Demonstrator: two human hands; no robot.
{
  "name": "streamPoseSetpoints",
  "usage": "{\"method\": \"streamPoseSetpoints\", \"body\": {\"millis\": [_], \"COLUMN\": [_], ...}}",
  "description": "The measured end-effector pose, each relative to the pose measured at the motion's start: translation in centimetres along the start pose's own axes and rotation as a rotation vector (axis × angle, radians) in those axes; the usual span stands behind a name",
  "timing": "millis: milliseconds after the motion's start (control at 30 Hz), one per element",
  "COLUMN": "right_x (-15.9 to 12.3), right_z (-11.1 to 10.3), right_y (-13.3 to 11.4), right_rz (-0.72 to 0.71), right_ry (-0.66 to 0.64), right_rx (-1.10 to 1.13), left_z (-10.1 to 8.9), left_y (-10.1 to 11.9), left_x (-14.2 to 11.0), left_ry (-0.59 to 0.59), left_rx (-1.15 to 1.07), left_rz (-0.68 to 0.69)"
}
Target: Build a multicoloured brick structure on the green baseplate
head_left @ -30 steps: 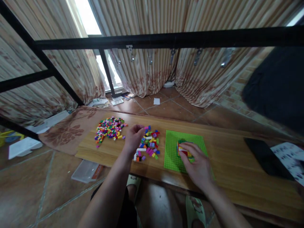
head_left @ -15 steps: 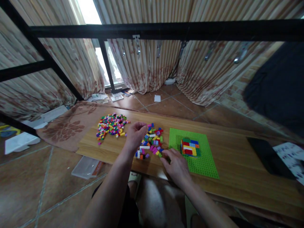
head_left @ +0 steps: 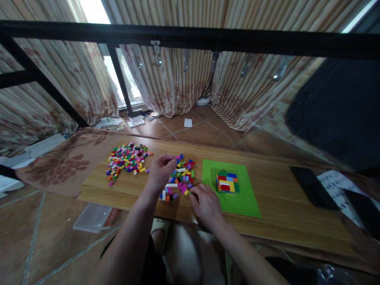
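Note:
My left hand hovers over the left side of a loose pile of toy bricks, its thumb and fingers pinched together. Whatever may be between those fingertips is too small to make out. At the pile's lower right edge, my right hand is curled, fingertips down by a few small yellow and green bricks; its grip is hidden. Right of it lies a green studded baseplate. On that plate stands a low block of joined bricks in red, yellow, blue, green and white.
A larger heap of small coloured bricks covers the left part of the wooden board. A dark flat panel and a printed sheet lie at the right. A clear plastic box is on the floor, front left.
The view has swung to the right, so everything sits further left. My right hand's thumb and fingers have drawn together at the pile's edge. My left hand stays pinched over the pile.

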State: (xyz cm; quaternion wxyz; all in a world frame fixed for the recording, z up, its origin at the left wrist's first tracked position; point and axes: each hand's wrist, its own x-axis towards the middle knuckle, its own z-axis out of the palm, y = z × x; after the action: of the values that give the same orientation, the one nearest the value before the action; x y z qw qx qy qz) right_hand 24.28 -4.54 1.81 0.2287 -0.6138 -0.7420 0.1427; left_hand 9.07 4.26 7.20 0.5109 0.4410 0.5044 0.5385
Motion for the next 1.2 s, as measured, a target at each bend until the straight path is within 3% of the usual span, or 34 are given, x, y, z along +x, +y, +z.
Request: {"method": "streamPoseSetpoints", "body": {"millis": [233,400,467,700,900,1033,1200], "right_x": [-0.1,0.0,0.0,-0.1,-0.4,-0.6,-1.4], "right_z": [0.0,-0.4,-1.0,-3.4,-3.7,-4.2,-5.8], "right_y": [0.0,0.4,0.5,1.0,1.5,2.0,3.4], "right_rz": [0.012,0.059,0.068,0.070,0.117,0.113,0.002], "right_ry": [0.029,0.060,0.099,0.319,0.378,0.332,0.135], "right_rx": [0.031,0.182,0.267,0.382,0.345,0.272,0.192], "left_z": [0.2,0.6,1.0,2.8,4.7,5.6,5.9], "left_y": [-0.1,-0.5,-0.8,-1.4,-2.0,-2.9,-3.7], "left_x": [-0.1,-0.3,-0.7,-2.8,-3.7,-3.8,-3.6], "left_ry": [-0.047,-0.066,-0.136,-0.587,-0.621,-0.615,-0.681], "left_rx": [0.037,0.083,0.114,0.145,0.038,0.000,0.000], "left_rz": [-0.007,-0.018,-0.039,-0.183,-0.273,-0.243,-0.213]}}
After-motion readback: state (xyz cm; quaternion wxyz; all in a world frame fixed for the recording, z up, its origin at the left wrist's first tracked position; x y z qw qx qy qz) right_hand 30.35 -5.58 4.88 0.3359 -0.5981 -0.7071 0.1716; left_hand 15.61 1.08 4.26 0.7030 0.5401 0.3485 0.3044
